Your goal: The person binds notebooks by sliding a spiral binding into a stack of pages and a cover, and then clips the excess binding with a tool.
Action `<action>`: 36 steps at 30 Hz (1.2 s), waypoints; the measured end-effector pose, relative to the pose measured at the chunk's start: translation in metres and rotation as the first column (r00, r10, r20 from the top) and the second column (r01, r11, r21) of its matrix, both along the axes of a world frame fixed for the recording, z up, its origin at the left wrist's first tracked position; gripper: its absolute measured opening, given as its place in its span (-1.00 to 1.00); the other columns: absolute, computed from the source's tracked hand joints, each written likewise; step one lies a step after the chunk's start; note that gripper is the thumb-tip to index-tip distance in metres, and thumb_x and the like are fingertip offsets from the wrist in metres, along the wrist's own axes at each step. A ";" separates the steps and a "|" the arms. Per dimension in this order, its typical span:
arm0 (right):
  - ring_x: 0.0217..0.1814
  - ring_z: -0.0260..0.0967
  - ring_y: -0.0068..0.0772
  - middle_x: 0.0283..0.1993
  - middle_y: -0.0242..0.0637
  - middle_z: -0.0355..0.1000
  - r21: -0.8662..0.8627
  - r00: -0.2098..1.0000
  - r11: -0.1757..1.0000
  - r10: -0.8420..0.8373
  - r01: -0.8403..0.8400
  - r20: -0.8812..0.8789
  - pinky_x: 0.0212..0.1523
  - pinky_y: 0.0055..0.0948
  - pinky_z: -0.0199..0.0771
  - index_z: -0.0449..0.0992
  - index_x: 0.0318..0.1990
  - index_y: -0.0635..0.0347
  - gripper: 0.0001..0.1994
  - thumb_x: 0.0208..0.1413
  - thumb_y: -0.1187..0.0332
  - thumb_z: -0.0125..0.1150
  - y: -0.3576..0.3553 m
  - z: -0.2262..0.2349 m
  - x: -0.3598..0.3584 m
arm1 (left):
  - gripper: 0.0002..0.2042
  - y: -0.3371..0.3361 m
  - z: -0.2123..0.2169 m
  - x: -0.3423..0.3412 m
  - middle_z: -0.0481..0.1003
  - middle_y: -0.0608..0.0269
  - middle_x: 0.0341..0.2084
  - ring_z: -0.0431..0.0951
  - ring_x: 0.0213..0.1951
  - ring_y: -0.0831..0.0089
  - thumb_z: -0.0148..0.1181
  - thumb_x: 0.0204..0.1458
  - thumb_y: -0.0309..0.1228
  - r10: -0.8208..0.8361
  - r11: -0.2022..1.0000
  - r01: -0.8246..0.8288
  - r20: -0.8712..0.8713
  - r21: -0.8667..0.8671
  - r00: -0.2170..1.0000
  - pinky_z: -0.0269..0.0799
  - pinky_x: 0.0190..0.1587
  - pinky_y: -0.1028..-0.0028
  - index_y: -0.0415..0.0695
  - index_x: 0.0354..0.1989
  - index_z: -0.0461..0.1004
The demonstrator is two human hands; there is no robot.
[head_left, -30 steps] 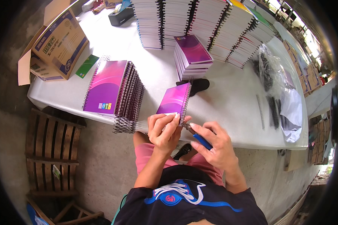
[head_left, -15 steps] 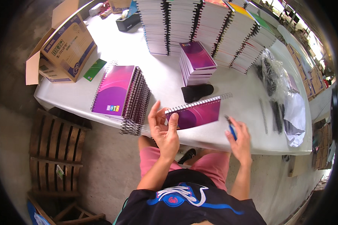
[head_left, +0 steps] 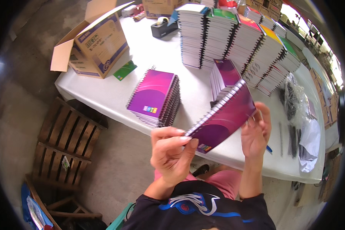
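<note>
A purple spiral-bound notebook (head_left: 226, 119) is held tilted above the table's front edge, its coil along the upper left side. My left hand (head_left: 172, 153) pinches its lower left corner between thumb and fingers. At the notebook's right edge, my right hand (head_left: 256, 132) closes its fingertips on the cover. A blue-handled tool (head_left: 269, 149) lies partly hidden beside my right wrist. To the left stands a stack of matching purple notebooks (head_left: 151, 94). Behind the held notebook is another stack of purple books (head_left: 228, 73), partly covered by it.
Tall stacks of coil-bound books (head_left: 193, 38) line the back of the white table (head_left: 103, 97). An open carton (head_left: 99, 48), a green card (head_left: 125, 70) and a tape dispenser (head_left: 163, 28) are at the left. Loose black coils (head_left: 292, 141) and clear plastic (head_left: 293, 96) lie right.
My right hand has let go of the blue-handled tool and taken the notebook's right edge. The notebook has come nearer and tilted more steeply. The view has shifted left.
</note>
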State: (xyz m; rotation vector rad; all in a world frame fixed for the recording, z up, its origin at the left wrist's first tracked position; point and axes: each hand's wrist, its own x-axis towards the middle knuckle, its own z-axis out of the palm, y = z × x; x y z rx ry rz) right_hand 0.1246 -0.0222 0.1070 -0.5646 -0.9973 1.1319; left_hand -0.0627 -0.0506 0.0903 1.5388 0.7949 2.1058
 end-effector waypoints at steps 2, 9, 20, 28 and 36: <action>-0.18 0.38 -0.50 -0.13 -0.25 0.40 0.045 0.992 0.996 0.085 -0.081 -0.093 -0.10 -0.55 0.35 0.16 0.25 0.20 -0.45 0.08 0.54 0.15 0.015 0.031 -0.036 | -0.73 0.002 0.011 -0.021 0.27 0.17 -0.19 0.38 -0.24 0.54 0.25 -0.05 -0.64 0.186 0.978 -0.178 -0.074 0.105 0.980 0.36 -0.14 0.60 -0.17 -0.21 0.32; -0.12 0.34 -0.58 -0.15 -0.28 0.42 0.258 0.943 0.928 0.307 -0.267 -0.126 -0.05 -0.56 0.30 0.21 0.23 0.13 -0.52 0.13 0.57 0.02 0.087 0.076 -0.102 | -0.50 0.022 0.039 -0.068 0.32 0.13 -0.06 0.36 -0.01 0.44 0.28 -0.02 -0.53 0.311 0.943 -0.316 0.061 0.104 0.949 0.26 0.03 0.49 -0.22 0.11 0.25; -0.11 0.42 -0.28 -0.33 -0.32 0.48 0.256 0.083 0.544 -0.321 -0.799 0.943 0.24 0.12 -0.06 0.15 0.29 -0.18 -0.52 0.19 0.31 -0.07 0.124 0.070 -0.185 | -0.52 0.051 -0.031 -0.103 0.19 0.07 0.22 0.19 0.24 0.35 -0.11 0.25 -0.20 0.044 0.913 0.072 0.271 -0.401 0.961 0.05 0.24 0.38 -0.20 0.27 0.15; 0.15 0.32 -0.15 0.08 -0.09 0.39 0.228 0.485 0.894 -0.014 -0.385 0.874 0.21 -0.18 0.17 0.33 0.18 0.04 -0.51 0.17 0.01 0.02 0.169 0.020 -0.111 | -0.51 0.063 -0.038 -0.098 0.24 0.05 0.18 0.20 0.22 0.33 0.00 0.20 -0.22 -0.008 0.967 0.024 0.067 -0.255 0.998 0.05 0.26 0.37 -0.25 0.22 0.18; 0.12 0.34 -0.17 0.04 -0.07 0.39 0.290 0.667 0.930 -0.069 -0.226 0.742 0.15 -0.30 0.29 0.41 0.09 0.20 -0.59 0.21 0.13 0.03 0.139 -0.010 -0.110 | -0.44 0.073 -0.048 -0.090 0.27 0.08 0.15 0.29 0.16 0.35 -0.05 0.17 -0.04 0.126 0.978 -0.127 -0.017 -0.164 0.992 0.17 0.22 0.35 -0.26 0.17 0.20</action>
